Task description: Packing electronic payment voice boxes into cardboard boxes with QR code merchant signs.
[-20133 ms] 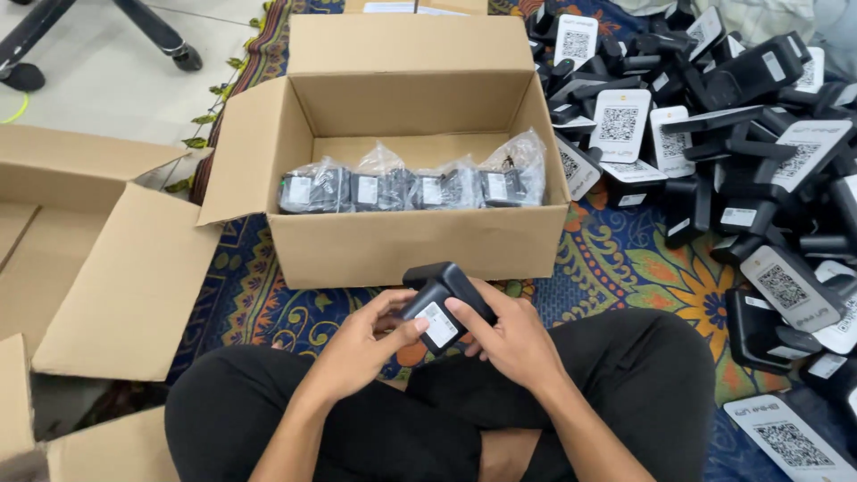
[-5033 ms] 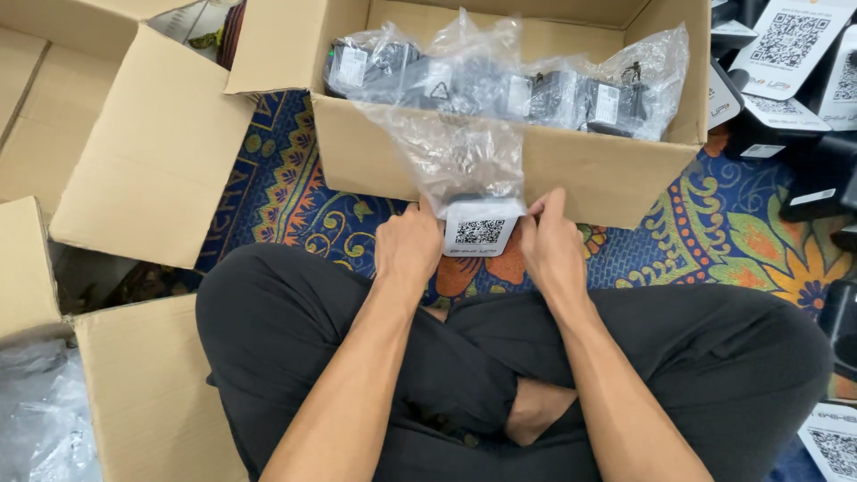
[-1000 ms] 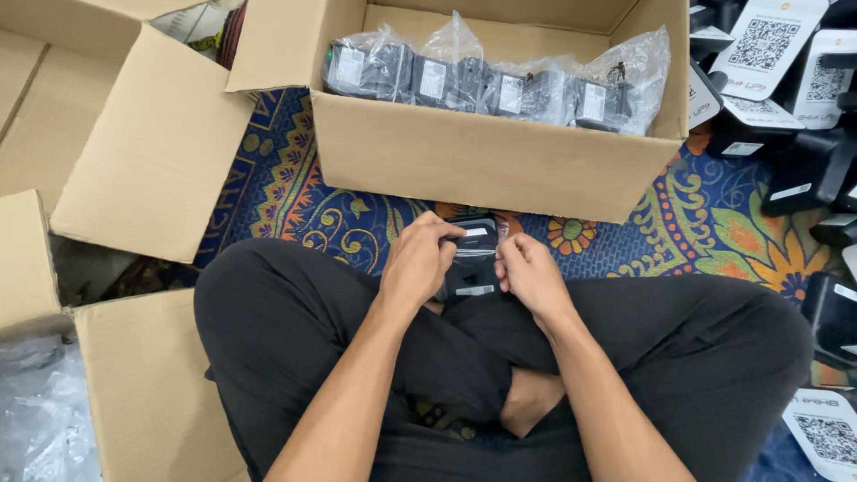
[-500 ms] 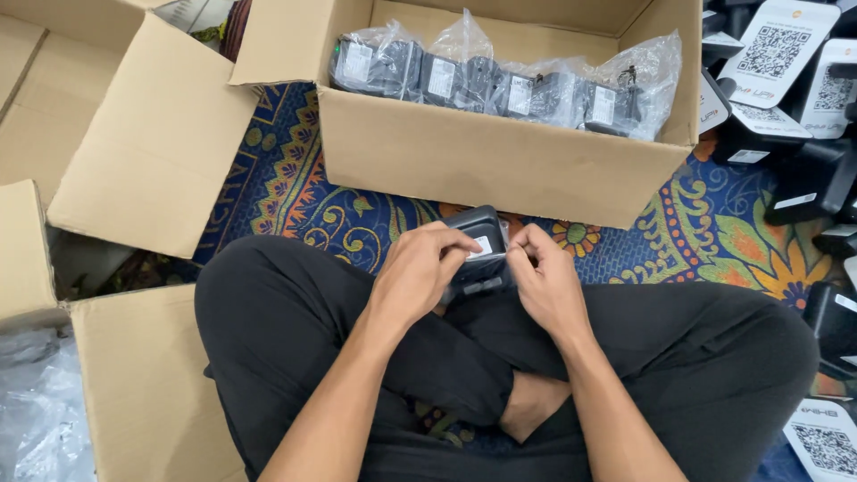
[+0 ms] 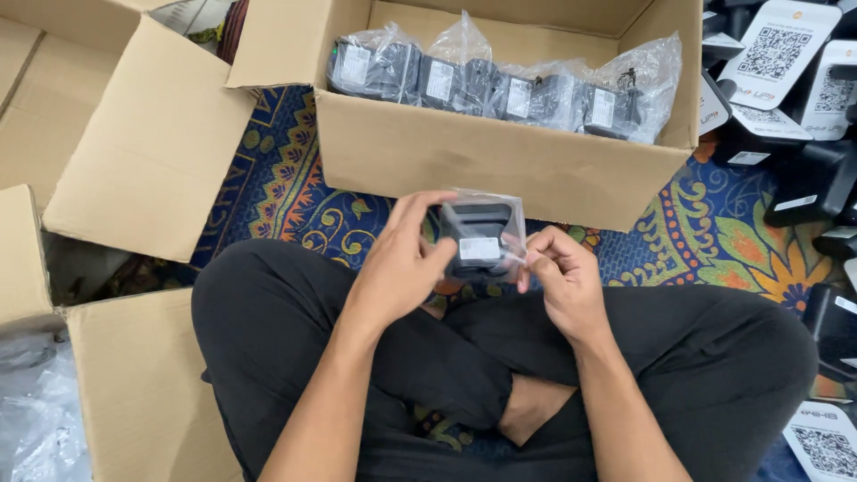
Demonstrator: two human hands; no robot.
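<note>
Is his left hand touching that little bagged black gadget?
Touching. The head view shows the left hand wrapped around the bagged black device, fingers pressed against the plastic.

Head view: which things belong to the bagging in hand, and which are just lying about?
In hand:
- left hand
- right hand
- black device in a clear bag
- open carton of bagged devices

Lying about:
- empty cartons
- unbagged black devices
- patterned rug

The floor is covered by a patterned rug (image 5: 295, 192) in deep blue with yellow, orange and green scrollwork and flowers. Flattened brown cardboard flaps (image 5: 134, 152) lie over it on the left, with crumpled clear plastic sheeting (image 5: 31, 419) at the lower left corner. Light is even and soft, casting only faint shadows.
</note>
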